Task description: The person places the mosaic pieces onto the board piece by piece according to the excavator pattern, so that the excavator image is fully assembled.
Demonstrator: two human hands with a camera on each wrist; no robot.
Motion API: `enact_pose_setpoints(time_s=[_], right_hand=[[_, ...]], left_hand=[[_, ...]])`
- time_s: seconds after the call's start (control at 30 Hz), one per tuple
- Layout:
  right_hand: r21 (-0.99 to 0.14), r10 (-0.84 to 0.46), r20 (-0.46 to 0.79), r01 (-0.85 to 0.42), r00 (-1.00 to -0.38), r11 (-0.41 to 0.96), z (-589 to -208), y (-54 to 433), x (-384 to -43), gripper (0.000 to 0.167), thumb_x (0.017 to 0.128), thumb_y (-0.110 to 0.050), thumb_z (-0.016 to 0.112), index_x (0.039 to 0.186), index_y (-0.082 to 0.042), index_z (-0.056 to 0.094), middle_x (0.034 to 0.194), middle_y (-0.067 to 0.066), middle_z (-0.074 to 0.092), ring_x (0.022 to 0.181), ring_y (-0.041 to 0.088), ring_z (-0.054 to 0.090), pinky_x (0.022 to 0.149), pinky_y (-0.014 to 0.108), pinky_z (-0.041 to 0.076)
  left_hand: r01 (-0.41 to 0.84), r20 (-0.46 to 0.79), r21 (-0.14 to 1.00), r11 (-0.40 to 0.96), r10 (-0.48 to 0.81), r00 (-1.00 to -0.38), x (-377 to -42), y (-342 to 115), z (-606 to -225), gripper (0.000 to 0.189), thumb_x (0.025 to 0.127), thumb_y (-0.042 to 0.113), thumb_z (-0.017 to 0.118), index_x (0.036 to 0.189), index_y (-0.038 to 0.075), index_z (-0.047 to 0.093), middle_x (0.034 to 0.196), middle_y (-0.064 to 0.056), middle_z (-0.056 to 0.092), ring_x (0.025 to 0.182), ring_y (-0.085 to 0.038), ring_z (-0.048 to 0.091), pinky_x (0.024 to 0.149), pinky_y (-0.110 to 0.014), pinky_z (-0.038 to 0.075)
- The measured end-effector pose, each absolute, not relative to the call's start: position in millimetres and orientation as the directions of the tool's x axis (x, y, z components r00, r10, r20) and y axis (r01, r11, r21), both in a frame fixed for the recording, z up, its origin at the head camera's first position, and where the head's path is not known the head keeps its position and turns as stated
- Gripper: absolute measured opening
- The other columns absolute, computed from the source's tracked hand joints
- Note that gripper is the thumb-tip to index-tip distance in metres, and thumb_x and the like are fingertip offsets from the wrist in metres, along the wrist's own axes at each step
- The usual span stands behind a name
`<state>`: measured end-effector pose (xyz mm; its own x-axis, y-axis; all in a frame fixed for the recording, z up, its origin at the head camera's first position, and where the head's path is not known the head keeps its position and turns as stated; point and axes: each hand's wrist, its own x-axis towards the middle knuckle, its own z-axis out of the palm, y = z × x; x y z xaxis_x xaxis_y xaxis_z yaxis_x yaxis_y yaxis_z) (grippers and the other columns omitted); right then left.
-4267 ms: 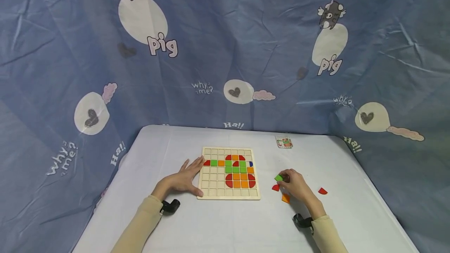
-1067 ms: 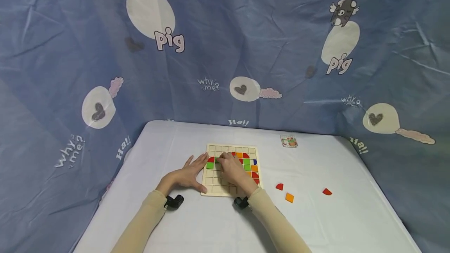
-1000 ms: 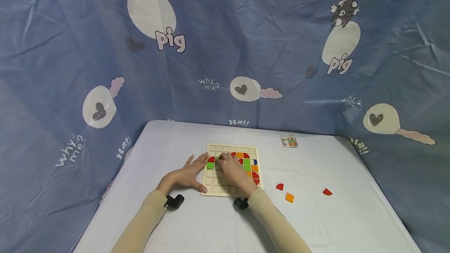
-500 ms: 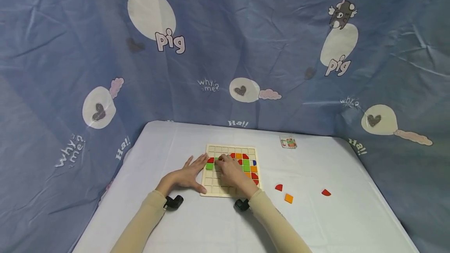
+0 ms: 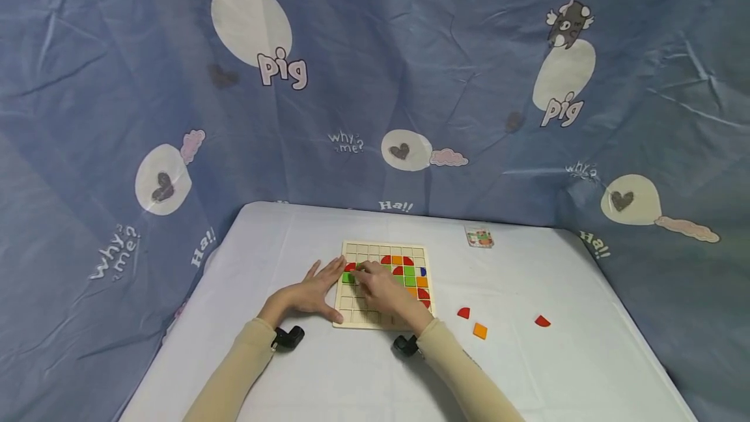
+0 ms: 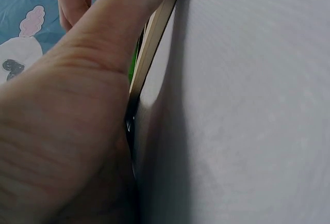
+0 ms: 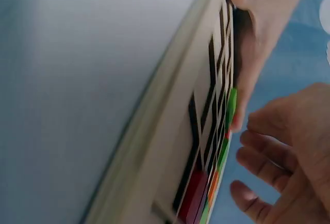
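Note:
My left hand [image 5: 305, 296] lies with fingers spread along the left edge of a wooden grid board [image 5: 363, 316], thumb at its lower left corner. Red, green, orange and blue flat pieces fill some of the board's squares. Over the board's upper left part is my right hand [image 5: 383, 290], its fingertips beside a green square tile [image 5: 347, 278] below a red quarter-circle piece [image 5: 349, 267]. In the right wrist view the green tile [image 7: 231, 102] stands a little proud of the board; the right fingers [image 7: 263, 154] are loosely bent, with nothing seen between them. The right hand covers part of the pattern.
On the white table right of the board lie a red quarter-circle [image 5: 463, 312], an orange square [image 5: 480, 331] and another red quarter-circle [image 5: 542, 321]. A picture card [image 5: 479, 238] lies at the back right. A blue printed cloth [image 5: 328, 96] hangs behind the table.
The right hand has carried a green square from the right side of the table onto the board. Lately its fingertips have shifted slightly left, towards that tile. The left hand stays at the board's edge.

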<state>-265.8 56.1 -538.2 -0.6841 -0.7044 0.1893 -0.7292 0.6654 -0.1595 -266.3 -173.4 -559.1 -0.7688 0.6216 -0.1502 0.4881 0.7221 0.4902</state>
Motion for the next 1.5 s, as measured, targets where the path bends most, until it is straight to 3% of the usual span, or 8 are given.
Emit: enact_pose_setpoints(time_s=[0.17,0.37,0.47,0.73,1.03,1.17,1.27,1.5], right_hand=[[-0.001,-0.715,0.135,-0.722,-0.686,0.692,-539,44,-258,0.032,0.098,-0.024,0.057,0.128,-0.015,0.064,0.127,0.001,0.060,0.116,0.017,0.056,0.098,0.038,0.051],[0.182,-0.741,0.153,-0.718,-0.654,0.672,-541,32,-254,0.036,0.098,-0.029,0.057,0.130,-0.014,0.062,0.130,0.002,0.059,0.115,0.018,0.057,0.086,0.034,0.054],[0.216,-0.739,0.148,-0.708,-0.657,0.672,-543,28,-252,0.042,0.097,-0.030,0.057,0.135,-0.013,0.057,0.132,0.002,0.057,0.115,0.016,0.056,0.084,0.032,0.054],[0.336,-0.734,0.093,-0.672,-0.673,0.659,-536,26,-243,0.043,0.093,-0.038,0.059,0.127,-0.011,0.064,0.124,0.004,0.058,0.110,0.018,0.056,0.088,0.033,0.054],[-0.151,-0.680,0.132,-0.692,-0.722,0.706,-543,43,-253,0.037,0.099,-0.020,0.053,0.134,-0.010,0.058,0.133,0.003,0.056,0.121,0.020,0.053,0.102,0.039,0.048],[-0.333,-0.676,0.168,-0.687,-0.717,0.646,-543,57,-250,0.032,0.099,-0.016,0.052,0.128,-0.007,0.062,0.130,0.006,0.059,0.121,0.020,0.055,0.104,0.038,0.047],[-0.478,-0.643,0.145,-0.623,-0.752,0.619,-534,75,-241,0.028,0.099,-0.014,0.052,0.122,-0.006,0.065,0.123,0.005,0.063,0.114,0.018,0.058,0.100,0.035,0.050],[-0.565,-0.556,0.125,-0.520,-0.822,0.641,-518,145,-214,0.016,0.094,-0.016,0.062,0.106,-0.010,0.070,0.101,-0.004,0.067,0.090,0.007,0.058,0.081,0.026,0.053]], left_hand=[[0.483,-0.154,0.507,0.714,0.626,-0.764,-265,-173,-557,0.126,0.071,0.064,0.074,0.155,0.004,0.001,0.163,-0.012,-0.006,0.151,-0.029,-0.005,0.118,-0.058,-0.010],[0.489,-0.137,0.513,0.706,0.629,-0.765,-265,-174,-557,0.125,0.071,0.062,0.075,0.155,0.002,0.003,0.163,-0.013,-0.004,0.151,-0.030,-0.004,0.118,-0.058,-0.009],[0.488,-0.143,0.511,0.707,0.631,-0.763,-266,-175,-558,0.125,0.071,0.064,0.074,0.155,0.004,0.003,0.163,-0.012,-0.006,0.151,-0.029,-0.005,0.119,-0.057,-0.010],[0.504,-0.147,0.501,0.704,0.643,-0.752,-270,-170,-561,0.126,0.071,0.067,0.071,0.155,0.004,0.001,0.163,-0.010,-0.008,0.151,-0.028,-0.006,0.119,-0.056,-0.011],[0.490,-0.150,0.495,0.718,0.626,-0.765,-267,-173,-558,0.127,0.070,0.065,0.074,0.154,0.002,0.003,0.163,-0.012,-0.006,0.151,-0.030,-0.004,0.119,-0.057,-0.010],[0.480,-0.173,0.483,0.732,0.617,-0.768,-266,-173,-559,0.128,0.069,0.068,0.072,0.155,0.006,0.000,0.163,-0.008,-0.008,0.151,-0.026,-0.007,0.119,-0.054,-0.011],[0.474,-0.162,0.492,0.730,0.612,-0.774,-267,-171,-558,0.128,0.069,0.066,0.074,0.155,0.007,0.001,0.163,-0.008,-0.007,0.151,-0.026,-0.005,0.119,-0.055,-0.011],[0.442,-0.169,0.492,0.750,0.580,-0.797,-264,-170,-556,0.132,0.064,0.068,0.076,0.155,0.007,0.003,0.164,-0.008,-0.006,0.151,-0.026,-0.005,0.120,-0.054,-0.011]])
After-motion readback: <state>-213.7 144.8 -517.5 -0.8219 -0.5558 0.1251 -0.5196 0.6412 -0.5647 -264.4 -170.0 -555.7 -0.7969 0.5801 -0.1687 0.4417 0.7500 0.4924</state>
